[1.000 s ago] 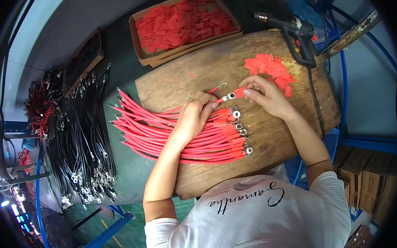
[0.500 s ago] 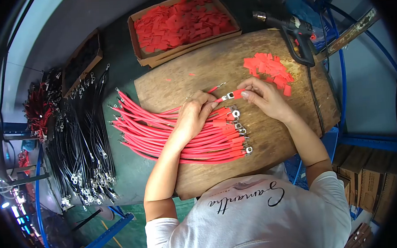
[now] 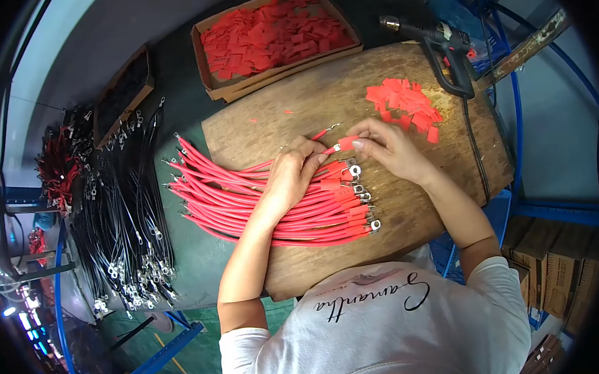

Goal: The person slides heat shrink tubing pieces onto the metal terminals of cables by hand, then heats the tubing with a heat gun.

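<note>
My left hand (image 3: 293, 172) is closed on a red cable (image 3: 331, 151) near its lug end, above a bundle of red cables (image 3: 246, 202). In my right hand (image 3: 383, 147), thumb and fingers pinch a red heat-shrink sleeve (image 3: 347, 143), which sits over the flat part of that cable's metal lug. A bit of the lug (image 3: 337, 148) shows between the sleeve and the cable. Several bundled cables carry red sleeves (image 3: 342, 191) near their ring lugs (image 3: 375, 225). Another red cable end (image 3: 332, 128) with a metal tip lies just beyond my left hand.
Loose red sleeves (image 3: 407, 103) lie on the wooden board (image 3: 309, 105). Behind it stands a cardboard tray (image 3: 287, 71) full of them. A heat gun (image 3: 444, 40) rests at the far right, its cord along the board. Black cables (image 3: 121, 216) hang at left beside a dark box (image 3: 124, 94).
My right hand has moved left, sliding the red sleeve further over the lug toward the cable. The lug's hole is now covered. My left hand has stayed in place.
</note>
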Demonstrator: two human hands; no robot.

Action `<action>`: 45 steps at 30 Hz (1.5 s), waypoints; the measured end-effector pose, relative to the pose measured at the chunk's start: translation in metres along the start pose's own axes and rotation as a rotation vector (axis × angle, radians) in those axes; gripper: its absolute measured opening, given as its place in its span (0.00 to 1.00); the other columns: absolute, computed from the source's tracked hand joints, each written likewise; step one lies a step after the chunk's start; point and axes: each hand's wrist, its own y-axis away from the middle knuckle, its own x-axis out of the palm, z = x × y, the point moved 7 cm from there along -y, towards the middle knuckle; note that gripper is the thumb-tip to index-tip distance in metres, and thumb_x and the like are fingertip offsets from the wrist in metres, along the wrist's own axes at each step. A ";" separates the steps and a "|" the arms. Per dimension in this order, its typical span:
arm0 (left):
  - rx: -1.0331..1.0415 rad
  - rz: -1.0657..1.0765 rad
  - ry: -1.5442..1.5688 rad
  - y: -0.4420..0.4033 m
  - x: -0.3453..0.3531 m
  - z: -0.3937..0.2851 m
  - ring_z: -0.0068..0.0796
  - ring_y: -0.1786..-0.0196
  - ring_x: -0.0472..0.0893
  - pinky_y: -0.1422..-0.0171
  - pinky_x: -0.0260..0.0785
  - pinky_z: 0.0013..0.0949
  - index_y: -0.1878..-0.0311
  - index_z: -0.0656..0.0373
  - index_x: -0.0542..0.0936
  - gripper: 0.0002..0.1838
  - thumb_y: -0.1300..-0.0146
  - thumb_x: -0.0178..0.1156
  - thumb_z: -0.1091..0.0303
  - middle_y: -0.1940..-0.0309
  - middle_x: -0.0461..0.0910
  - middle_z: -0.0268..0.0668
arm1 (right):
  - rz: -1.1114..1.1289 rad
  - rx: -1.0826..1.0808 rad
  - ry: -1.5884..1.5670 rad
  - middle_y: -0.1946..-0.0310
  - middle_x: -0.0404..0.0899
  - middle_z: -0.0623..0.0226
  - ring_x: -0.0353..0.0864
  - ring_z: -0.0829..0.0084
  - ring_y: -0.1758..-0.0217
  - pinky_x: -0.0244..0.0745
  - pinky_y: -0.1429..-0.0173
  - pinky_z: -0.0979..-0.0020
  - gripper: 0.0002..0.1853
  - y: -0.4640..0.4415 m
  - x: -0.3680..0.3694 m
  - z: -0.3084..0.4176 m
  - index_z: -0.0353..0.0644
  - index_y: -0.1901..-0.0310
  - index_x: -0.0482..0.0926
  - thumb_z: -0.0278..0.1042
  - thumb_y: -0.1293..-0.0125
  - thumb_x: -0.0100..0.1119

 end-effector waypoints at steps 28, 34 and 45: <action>0.009 -0.061 -0.345 0.008 0.002 -0.013 0.50 0.61 0.77 0.58 0.69 0.42 0.64 0.63 0.80 0.04 0.43 0.60 0.74 0.65 0.77 0.45 | -0.309 -0.157 0.660 0.66 0.75 0.61 0.77 0.66 0.64 0.71 0.59 0.68 0.10 0.016 -0.060 0.005 0.37 0.60 0.76 0.32 0.40 0.61; -0.036 -0.109 -0.446 -0.009 -0.003 -0.004 0.54 0.61 0.77 0.60 0.70 0.48 0.57 0.59 0.73 0.10 0.41 0.59 0.70 0.60 0.73 0.48 | -0.356 -0.017 0.830 0.67 0.71 0.63 0.75 0.65 0.66 0.70 0.61 0.67 0.09 0.026 -0.077 -0.014 0.37 0.63 0.75 0.29 0.43 0.64; -0.128 0.010 -0.242 -0.017 -0.002 0.012 0.46 0.69 0.78 0.62 0.69 0.40 0.61 0.62 0.73 0.10 0.42 0.62 0.71 0.69 0.77 0.45 | -0.206 0.128 0.139 0.65 0.73 0.74 0.70 0.86 0.63 0.66 0.62 0.79 0.04 0.022 -0.062 -0.016 0.38 0.63 0.73 0.26 0.36 0.59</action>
